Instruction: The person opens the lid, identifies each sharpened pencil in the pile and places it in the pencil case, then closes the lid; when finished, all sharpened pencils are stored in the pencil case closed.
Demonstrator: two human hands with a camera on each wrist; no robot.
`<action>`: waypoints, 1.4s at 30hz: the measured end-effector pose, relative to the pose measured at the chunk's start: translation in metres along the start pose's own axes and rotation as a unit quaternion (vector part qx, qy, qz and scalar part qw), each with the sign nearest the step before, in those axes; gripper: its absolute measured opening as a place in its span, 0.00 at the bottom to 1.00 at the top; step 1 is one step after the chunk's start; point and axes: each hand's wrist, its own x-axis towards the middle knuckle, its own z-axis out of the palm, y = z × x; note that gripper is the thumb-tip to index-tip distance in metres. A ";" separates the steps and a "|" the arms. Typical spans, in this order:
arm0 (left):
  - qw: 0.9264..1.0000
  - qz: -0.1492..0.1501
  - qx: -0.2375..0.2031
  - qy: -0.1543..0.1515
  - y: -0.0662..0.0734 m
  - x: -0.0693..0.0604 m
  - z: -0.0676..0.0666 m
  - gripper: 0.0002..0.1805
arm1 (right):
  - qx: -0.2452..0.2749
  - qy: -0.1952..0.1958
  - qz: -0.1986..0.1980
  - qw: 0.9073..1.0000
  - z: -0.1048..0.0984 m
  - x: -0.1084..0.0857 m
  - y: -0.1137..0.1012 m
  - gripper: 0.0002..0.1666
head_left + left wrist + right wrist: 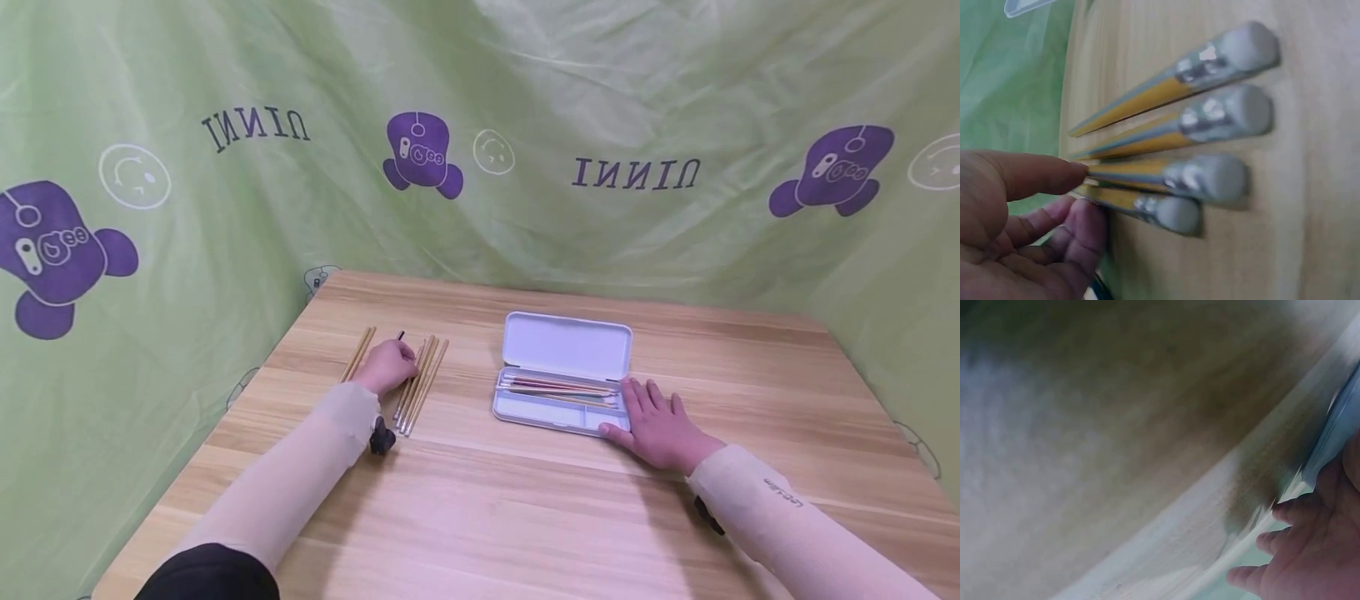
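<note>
In the head view my left hand [386, 367] is over a row of yellow pencils [423, 383] on the table. Seen from the left wrist, its thumb and fingertips pinch the lowest pencil [1175, 214], whose white eraser end faces the camera. Beside that one lie several more eraser-tipped pencils [1222, 115]. An open white pencil case [540, 415] stands to the right, with several pencils [558, 387] in its long compartment. My right hand [663, 429] rests at the case's right edge, fingers spread and straight; the right wrist view shows this hand [1316, 544] only partly.
More yellow pencils [357, 354] lie left of my left hand. A small dark tip [401, 335] shows just beyond that hand; what it belongs to is hidden. The case lid [567, 343] leans back. Behind the wooden table [495, 508] hangs a green printed curtain [525, 242].
</note>
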 end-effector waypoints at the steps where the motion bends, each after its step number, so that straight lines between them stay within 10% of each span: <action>1: 1.000 0.001 0.013 -0.003 0.001 0.000 -0.001 0.16 | -0.003 0.002 -0.001 1.000 -0.001 0.000 -0.001 0.59; 7: 0.999 -0.005 0.032 -0.024 0.007 0.003 0.001 0.03 | -0.008 0.001 0.002 1.000 -0.001 -0.001 -0.003 0.58; 11: 1.000 -0.007 0.009 -0.027 0.007 0.002 0.004 0.16 | -0.008 0.003 0.001 1.000 -0.004 -0.003 -0.005 0.57; 30: 0.993 -0.001 -0.118 0.020 0.008 0.007 -0.015 0.12 | 0.004 -0.005 0.006 1.000 0.006 0.000 0.004 0.63; 35: 0.988 0.026 -0.145 -0.039 0.028 0.005 -0.015 0.15 | 0.000 0.000 0.008 1.000 0.009 0.002 0.006 0.64; 42: 0.961 0.010 -0.232 -0.152 0.062 0.005 0.000 0.17 | 0.004 -0.008 0.010 1.000 0.004 0.001 0.003 0.65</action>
